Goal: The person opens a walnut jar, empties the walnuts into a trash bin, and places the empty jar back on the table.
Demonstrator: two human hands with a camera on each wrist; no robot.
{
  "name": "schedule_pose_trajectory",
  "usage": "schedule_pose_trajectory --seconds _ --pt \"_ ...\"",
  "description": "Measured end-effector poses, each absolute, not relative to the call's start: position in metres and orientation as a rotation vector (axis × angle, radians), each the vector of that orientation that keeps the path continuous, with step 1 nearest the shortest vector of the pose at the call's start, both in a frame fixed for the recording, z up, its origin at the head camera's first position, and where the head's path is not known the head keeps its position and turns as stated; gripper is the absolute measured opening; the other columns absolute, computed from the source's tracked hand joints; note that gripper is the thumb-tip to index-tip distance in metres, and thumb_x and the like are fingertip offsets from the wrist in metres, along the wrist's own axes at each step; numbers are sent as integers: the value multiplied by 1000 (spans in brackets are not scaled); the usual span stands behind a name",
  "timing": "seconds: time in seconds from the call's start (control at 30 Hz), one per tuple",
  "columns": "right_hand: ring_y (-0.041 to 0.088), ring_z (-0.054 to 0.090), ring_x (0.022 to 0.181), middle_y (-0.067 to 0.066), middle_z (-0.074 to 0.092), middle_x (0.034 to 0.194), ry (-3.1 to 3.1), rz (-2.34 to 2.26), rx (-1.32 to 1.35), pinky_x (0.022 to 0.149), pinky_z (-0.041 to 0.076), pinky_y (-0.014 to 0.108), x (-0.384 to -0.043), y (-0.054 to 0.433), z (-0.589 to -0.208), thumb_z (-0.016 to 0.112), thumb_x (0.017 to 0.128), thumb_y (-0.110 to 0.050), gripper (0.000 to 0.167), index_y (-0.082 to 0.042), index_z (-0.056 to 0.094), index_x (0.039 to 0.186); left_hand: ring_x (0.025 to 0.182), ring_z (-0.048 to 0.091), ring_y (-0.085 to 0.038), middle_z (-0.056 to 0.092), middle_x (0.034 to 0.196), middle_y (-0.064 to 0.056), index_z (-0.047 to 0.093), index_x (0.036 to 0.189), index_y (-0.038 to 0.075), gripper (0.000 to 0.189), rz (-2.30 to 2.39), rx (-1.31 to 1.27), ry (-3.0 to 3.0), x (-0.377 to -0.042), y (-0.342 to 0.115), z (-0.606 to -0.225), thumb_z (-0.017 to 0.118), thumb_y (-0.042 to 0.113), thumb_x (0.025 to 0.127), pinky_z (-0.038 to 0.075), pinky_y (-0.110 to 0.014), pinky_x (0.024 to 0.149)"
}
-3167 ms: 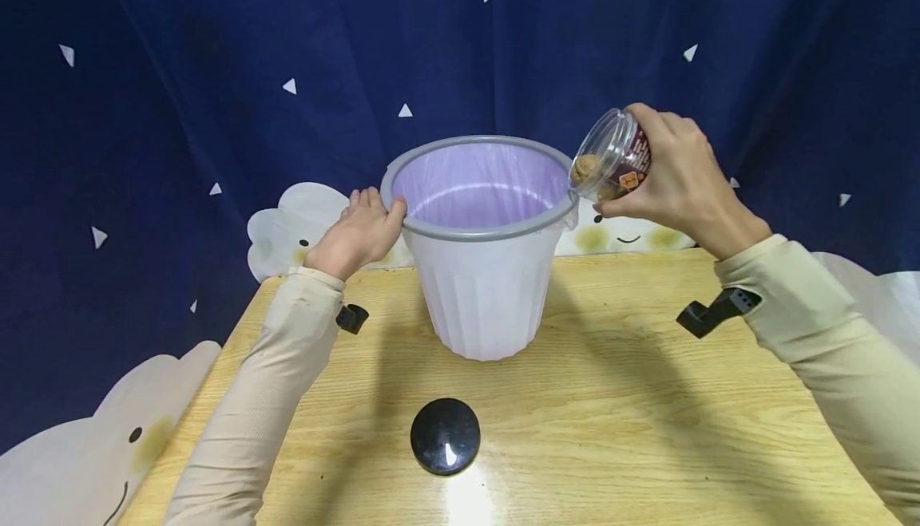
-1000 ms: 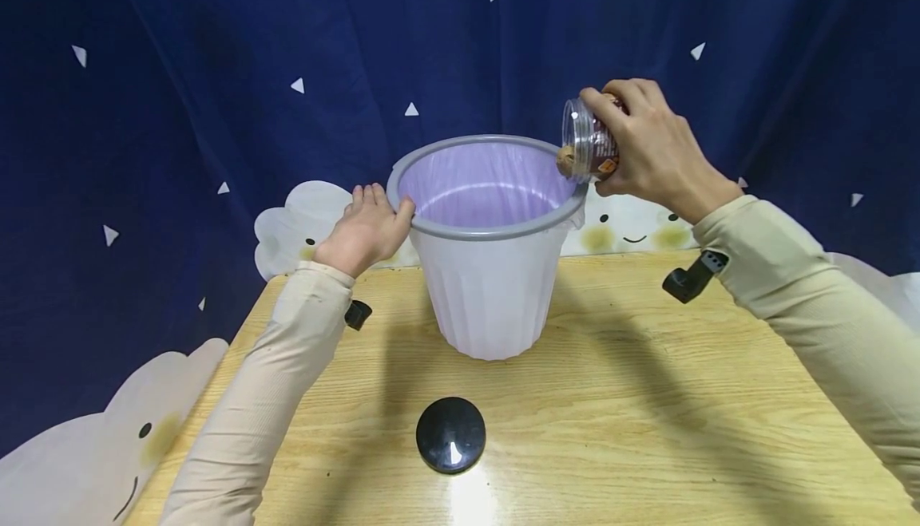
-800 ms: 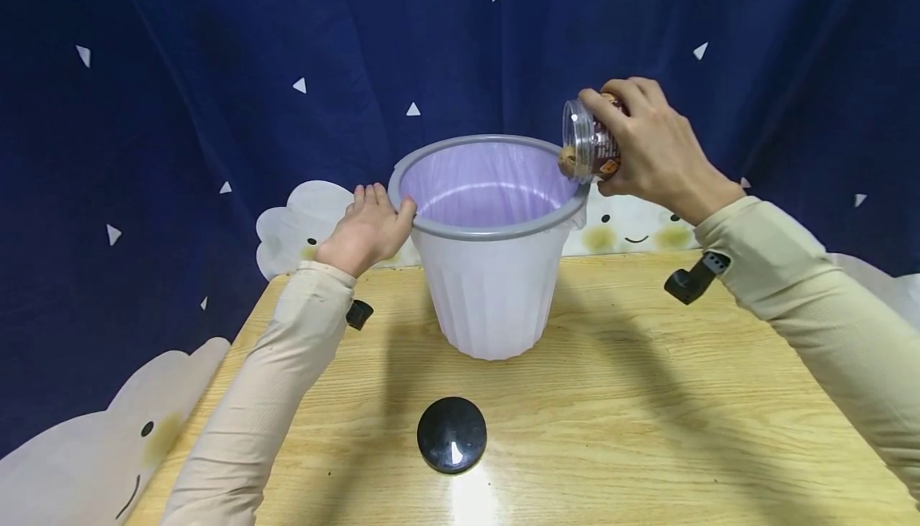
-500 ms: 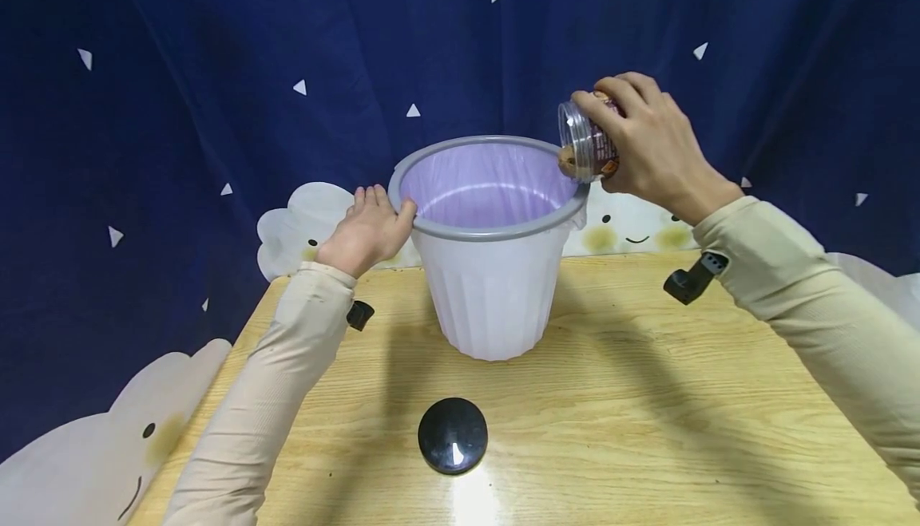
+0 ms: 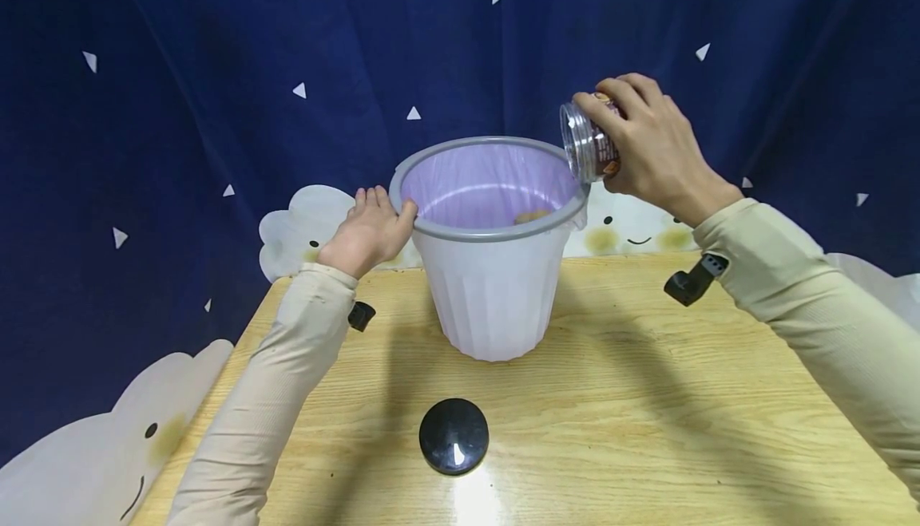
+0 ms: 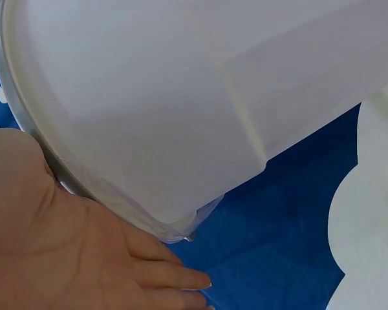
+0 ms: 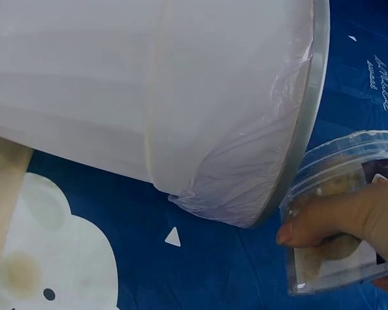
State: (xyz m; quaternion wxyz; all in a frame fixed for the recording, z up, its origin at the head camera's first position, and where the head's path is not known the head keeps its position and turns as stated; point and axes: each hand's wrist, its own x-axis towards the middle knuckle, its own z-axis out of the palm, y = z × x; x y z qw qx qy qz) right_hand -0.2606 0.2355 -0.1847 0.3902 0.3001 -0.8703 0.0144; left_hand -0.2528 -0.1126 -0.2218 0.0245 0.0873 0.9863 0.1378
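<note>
A white waste bin point(image 5: 496, 294) with a grey rim and lilac liner stands on the table. My right hand point(image 5: 657, 139) grips a clear plastic jar point(image 5: 580, 143) with a dark label, tipped sideways so its mouth faces over the bin's right rim. Through its wall in the right wrist view, tan-brown lumps point(image 7: 339, 248) show behind my thumb. One tan lump point(image 5: 532, 216) is inside the bin, partly hidden by the near rim. On the left, my left hand point(image 5: 368, 231) rests against the rim, palm showing and fingers straight, the thumb at the edge.
A round black lid point(image 5: 454, 437) lies on the wooden table point(image 5: 611, 430) in front of the bin. Behind hangs a dark blue curtain point(image 5: 345, 47) with white triangles and cloud faces.
My right hand has raised and tipped the jar further over the rim. The tan lump at its mouth has dropped into the bin. My left hand stays at the rim.
</note>
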Motion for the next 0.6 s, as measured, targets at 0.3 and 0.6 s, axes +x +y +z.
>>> schedule_pose_trajectory --seconds 0.3,0.6 --pt "40 34 131 19 45 137 -2216 77 769 87 42 66 -259 234 -185 89 46 2 101 -15 47 137 143 -1 -45 5 153 -36 6 145 -18 77 403 287 3077 -255 -110 -224 13 40 96 6 -47 118" --pt "40 28 135 18 40 142 -2188 34 796 90 41 68 -260 234 -185 88 52 3 100 -23 46 139 144 0 -45 7 153 -35 7 145 -19 77 393 289 3090 -258 -108 -226 13 40 97 8 -48 118"
